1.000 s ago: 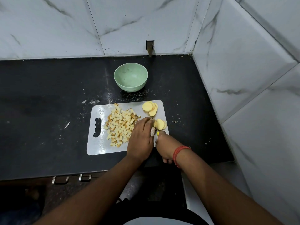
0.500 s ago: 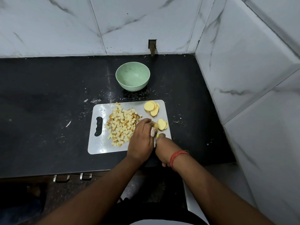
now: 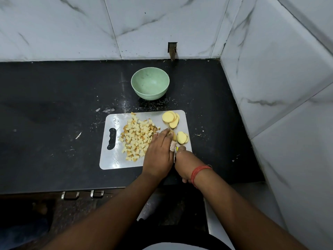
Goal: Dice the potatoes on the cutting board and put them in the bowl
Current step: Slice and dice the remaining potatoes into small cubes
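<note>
Black table [image 3: 54, 123]: carries everything. White cutting board [image 3: 111, 159]: near the front edge. Green bowl [image 3: 150, 83]: beyond the board, apart from it. Diced potato pile [image 3: 137, 138]: board centre. Potato slices [image 3: 170, 119]: board's far right corner. Left hand [image 3: 158, 154]: presses potato, fingers bent over it. Right hand [image 3: 185, 161]: grip clenched round a knife handle, mostly hidden.
</note>
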Tool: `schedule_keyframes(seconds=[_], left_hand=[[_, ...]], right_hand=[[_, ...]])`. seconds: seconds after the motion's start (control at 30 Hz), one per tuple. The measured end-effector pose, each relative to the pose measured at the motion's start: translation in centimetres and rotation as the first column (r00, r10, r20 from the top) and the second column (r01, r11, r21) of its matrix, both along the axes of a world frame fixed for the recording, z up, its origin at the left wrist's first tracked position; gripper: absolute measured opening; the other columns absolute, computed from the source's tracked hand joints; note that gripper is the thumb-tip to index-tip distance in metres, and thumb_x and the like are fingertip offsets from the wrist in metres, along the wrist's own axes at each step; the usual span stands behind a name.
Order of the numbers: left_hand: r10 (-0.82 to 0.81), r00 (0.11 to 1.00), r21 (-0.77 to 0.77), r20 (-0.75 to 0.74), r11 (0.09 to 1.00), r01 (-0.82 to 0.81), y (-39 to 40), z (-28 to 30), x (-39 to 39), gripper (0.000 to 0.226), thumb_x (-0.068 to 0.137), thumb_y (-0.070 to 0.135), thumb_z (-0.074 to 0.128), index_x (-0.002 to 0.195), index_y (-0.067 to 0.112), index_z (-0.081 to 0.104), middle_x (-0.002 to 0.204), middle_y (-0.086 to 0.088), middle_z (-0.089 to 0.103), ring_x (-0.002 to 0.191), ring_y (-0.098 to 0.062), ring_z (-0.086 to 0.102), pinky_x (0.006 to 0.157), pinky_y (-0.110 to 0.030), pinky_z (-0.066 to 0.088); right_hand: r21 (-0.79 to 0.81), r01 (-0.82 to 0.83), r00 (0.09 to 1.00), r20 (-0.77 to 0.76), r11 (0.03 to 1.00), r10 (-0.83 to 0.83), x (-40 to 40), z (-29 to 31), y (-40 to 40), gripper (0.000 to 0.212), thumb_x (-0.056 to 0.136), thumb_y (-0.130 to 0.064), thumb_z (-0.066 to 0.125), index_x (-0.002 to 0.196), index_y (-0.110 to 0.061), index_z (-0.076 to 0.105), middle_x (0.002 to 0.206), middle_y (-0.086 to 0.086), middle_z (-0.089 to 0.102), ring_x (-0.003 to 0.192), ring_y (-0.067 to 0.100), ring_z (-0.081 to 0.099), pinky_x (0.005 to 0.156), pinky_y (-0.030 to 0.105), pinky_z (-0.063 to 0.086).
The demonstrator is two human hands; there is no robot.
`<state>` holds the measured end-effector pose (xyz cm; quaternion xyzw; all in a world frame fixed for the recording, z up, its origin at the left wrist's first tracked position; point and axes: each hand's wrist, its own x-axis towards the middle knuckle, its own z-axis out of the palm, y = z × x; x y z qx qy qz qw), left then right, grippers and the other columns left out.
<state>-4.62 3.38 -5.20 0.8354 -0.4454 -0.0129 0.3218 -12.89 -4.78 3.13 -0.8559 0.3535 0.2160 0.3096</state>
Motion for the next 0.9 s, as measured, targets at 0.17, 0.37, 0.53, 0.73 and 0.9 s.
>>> schedule_keyframes(seconds=[0.17,0.37,0.53,0.73,0.9], left_hand=[[0.003,1.000,-0.002,0.019,1.000,-0.003,0.0,-0.1,0.0,0.044,0.106,0.027,0.040,0.136,0.000,0.058,0.146,-0.020,0.054,0.135,-0.035,0.049,0.112,-0.057,0.043],[0.007,1.000,0.007,0.023,1.000,-0.007,0.0,0.0,-0.1,0.045,0.107,0.032,0.037,0.132,0.001,0.058,0.145,-0.019,0.053,0.134,-0.035,0.050,0.110,-0.056,0.044],[0.027,1.000,-0.005,-0.010,1.000,-0.027,0.1,-0.1,-0.1,0.048,0.109,0.040,0.035,0.128,0.002,0.058,0.144,-0.018,0.053,0.134,-0.035,0.050,0.110,-0.056,0.044],[0.036,0.999,-0.017,-0.031,0.999,-0.036,0.3,-0.1,0.0,0.060,0.110,0.049,0.024,0.127,0.002,0.058,0.145,-0.015,0.052,0.136,-0.030,0.047,0.112,-0.052,0.043],[0.048,0.998,-0.052,-0.038,0.997,-0.050,0.3,0.3,-0.1,0.064,0.109,0.052,0.023,0.123,0.001,0.060,0.142,-0.015,0.055,0.133,-0.028,0.049,0.110,-0.045,0.045]], right_hand=[[0.003,-0.026,0.999,-0.041,1.000,0.026,-2.1,-0.6,0.3,0.035,0.098,-0.007,0.039,0.131,0.001,0.038,0.119,0.021,0.057,0.105,0.035,0.062,0.079,0.039,0.049],[0.027,-0.003,0.997,-0.075,1.000,0.005,-2.8,-0.8,0.0,0.033,0.100,-0.011,0.038,0.131,0.001,0.039,0.118,0.020,0.057,0.105,0.036,0.061,0.078,0.039,0.050],[0.033,0.002,0.996,-0.088,0.999,0.001,-3.9,-0.8,-0.1,0.033,0.100,-0.010,0.039,0.131,0.001,0.038,0.117,0.020,0.058,0.104,0.035,0.062,0.083,0.041,0.053],[0.039,0.056,0.994,-0.094,0.998,-0.052,-4.0,-1.0,0.1,0.023,0.101,-0.014,0.039,0.124,-0.008,0.039,0.099,0.012,0.062,0.084,0.032,0.069,0.066,0.038,0.056],[0.099,0.168,0.985,-0.068,0.981,-0.161,-3.6,-1.0,0.3,0.012,0.101,-0.018,0.037,0.111,-0.020,0.030,0.081,0.005,0.056,0.043,0.022,0.060,0.043,0.032,0.051]])
